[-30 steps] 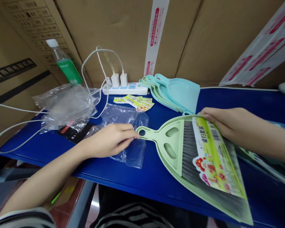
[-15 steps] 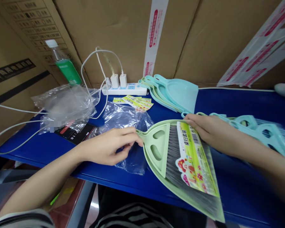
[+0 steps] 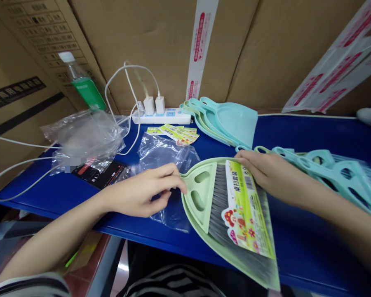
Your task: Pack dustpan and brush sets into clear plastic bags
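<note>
Your left hand (image 3: 142, 192) pinches the clear bag (image 3: 165, 154) open, while your right hand (image 3: 262, 173) grips the green brush set (image 3: 231, 210), handle toward it.

The yellow-green paper label (image 3: 245, 210) on the green brush set carries a barcode and Chinese characters too small to read. The black device (image 3: 99, 173) under clear plastic at left shows "18". Carton print is illegible.
</note>
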`<state>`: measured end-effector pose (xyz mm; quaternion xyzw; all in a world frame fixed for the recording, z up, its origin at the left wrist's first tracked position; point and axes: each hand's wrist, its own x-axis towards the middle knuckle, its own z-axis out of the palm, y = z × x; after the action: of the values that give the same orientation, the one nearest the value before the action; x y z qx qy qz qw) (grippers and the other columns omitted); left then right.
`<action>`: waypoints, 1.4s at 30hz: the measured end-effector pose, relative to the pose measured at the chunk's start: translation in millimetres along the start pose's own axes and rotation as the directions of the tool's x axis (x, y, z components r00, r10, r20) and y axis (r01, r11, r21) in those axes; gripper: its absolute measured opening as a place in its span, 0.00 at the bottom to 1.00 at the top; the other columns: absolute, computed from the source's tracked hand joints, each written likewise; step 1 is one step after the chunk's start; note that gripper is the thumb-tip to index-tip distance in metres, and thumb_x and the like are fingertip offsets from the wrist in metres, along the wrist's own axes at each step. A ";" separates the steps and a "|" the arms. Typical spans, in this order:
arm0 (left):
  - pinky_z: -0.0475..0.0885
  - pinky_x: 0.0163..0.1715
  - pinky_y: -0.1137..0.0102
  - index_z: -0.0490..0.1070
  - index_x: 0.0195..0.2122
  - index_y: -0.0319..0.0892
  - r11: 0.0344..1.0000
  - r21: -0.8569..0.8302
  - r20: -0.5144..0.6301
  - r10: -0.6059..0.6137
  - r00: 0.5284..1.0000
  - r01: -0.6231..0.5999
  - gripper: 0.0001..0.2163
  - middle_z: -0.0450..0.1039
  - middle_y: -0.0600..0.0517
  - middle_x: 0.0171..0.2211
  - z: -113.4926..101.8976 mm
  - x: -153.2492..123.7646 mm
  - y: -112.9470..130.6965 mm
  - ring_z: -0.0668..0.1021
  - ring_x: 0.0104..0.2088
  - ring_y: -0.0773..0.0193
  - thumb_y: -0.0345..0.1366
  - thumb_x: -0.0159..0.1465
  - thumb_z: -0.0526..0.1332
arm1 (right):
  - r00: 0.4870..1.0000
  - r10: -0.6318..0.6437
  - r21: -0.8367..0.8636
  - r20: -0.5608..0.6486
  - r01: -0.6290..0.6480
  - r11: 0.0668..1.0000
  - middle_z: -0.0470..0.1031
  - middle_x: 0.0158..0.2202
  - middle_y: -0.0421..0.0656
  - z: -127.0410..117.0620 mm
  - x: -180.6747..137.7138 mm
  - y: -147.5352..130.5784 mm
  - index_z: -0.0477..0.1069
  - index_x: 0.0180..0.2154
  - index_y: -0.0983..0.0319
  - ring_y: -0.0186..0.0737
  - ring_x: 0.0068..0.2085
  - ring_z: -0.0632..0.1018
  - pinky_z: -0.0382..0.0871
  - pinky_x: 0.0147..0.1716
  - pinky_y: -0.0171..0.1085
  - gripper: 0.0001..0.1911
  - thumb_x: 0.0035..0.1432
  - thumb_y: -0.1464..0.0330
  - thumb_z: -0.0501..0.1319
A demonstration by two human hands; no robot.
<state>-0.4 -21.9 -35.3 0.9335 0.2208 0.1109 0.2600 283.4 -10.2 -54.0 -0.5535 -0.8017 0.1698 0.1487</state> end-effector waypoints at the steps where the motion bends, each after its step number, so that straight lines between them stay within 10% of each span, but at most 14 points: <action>1: 0.70 0.38 0.73 0.68 0.46 0.41 1.000 -0.018 -0.008 0.001 1.000 -0.002 0.16 0.66 0.49 0.39 0.5 0.5 0.9 0.72 0.36 0.67 0.20 0.60 0.51 | 1.000 -0.012 0.015 -0.019 0.013 1.000 0.67 0.17 0.40 2.5 0.1 0.5 0.55 0.23 0.55 0.39 0.20 0.70 0.59 0.21 0.37 0.14 0.60 0.64 0.42; 14: 0.72 0.44 0.70 0.69 0.44 0.40 0.979 0.202 -0.263 0.033 0.964 0.022 0.08 0.69 0.46 0.42 -3.7 2.8 3.0 0.74 0.43 0.64 0.29 0.67 0.53 | 0.997 0.002 0.081 -0.071 0.004 0.997 0.68 0.19 0.39 11.6 0.8 -6.2 0.57 0.26 0.55 0.39 0.20 0.70 0.60 0.21 0.37 0.14 0.62 0.64 0.42; 19: 0.72 0.35 0.66 0.70 0.37 0.41 0.663 0.504 -0.547 -0.252 0.798 0.554 0.11 0.74 0.47 0.35 -23.1 -7.2 -15.4 0.76 0.35 0.60 0.29 0.66 0.49 | 0.998 0.004 0.074 -0.064 0.000 0.997 0.69 0.20 0.40 9.7 1.2 -5.7 0.57 0.26 0.55 0.41 0.21 0.71 0.60 0.22 0.38 0.14 0.62 0.63 0.42; 26: 0.71 0.30 0.64 0.74 0.30 0.41 0.364 0.653 -0.448 -0.521 0.727 0.664 0.14 0.75 0.46 0.27 -29.2 -8.8 -28.4 0.77 0.31 0.55 0.30 0.62 0.48 | 0.996 0.032 0.053 -0.089 -0.028 0.998 0.67 0.18 0.41 5.8 3.5 -6.0 0.56 0.25 0.54 0.42 0.20 0.70 0.59 0.23 0.39 0.13 0.59 0.62 0.43; 29: 0.71 0.32 0.65 0.75 0.33 0.40 0.424 0.608 -0.337 -0.628 0.702 0.671 0.15 0.77 0.45 0.30 -26.1 -3.1 -24.2 0.78 0.33 0.56 0.31 0.63 0.48 | 0.993 0.037 0.053 -0.108 -0.032 0.998 0.66 0.16 0.41 5.1 4.1 -4.9 0.56 0.24 0.54 0.42 0.19 0.69 0.58 0.22 0.39 0.12 0.58 0.61 0.43; 37: 0.67 0.29 0.73 0.74 0.33 0.41 0.812 0.164 -0.269 -0.510 0.817 0.561 0.12 0.76 0.56 0.21 -24.3 0.4 -17.2 0.75 0.22 0.69 0.37 0.64 0.52 | 0.993 -0.016 0.096 -0.121 0.028 0.995 0.67 0.17 0.40 7.8 2.4 -1.0 0.57 0.25 0.54 0.41 0.19 0.69 0.59 0.22 0.39 0.15 0.61 0.59 0.43; 42: 0.67 0.29 0.74 0.75 0.37 0.41 0.841 0.070 -0.247 -0.506 0.826 0.536 0.12 0.78 0.55 0.22 -25.4 1.3 -16.0 0.77 0.23 0.69 0.38 0.64 0.53 | 0.995 -0.010 0.123 -0.100 0.022 0.992 0.70 0.20 0.42 9.0 2.5 -1.4 0.57 0.24 0.54 0.42 0.22 0.71 0.62 0.24 0.40 0.14 0.61 0.61 0.44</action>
<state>-13.0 2.0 -22.4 0.8349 0.5019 0.1221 0.1901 277.5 -9.3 -61.3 -0.5446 -0.7856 0.1904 0.2238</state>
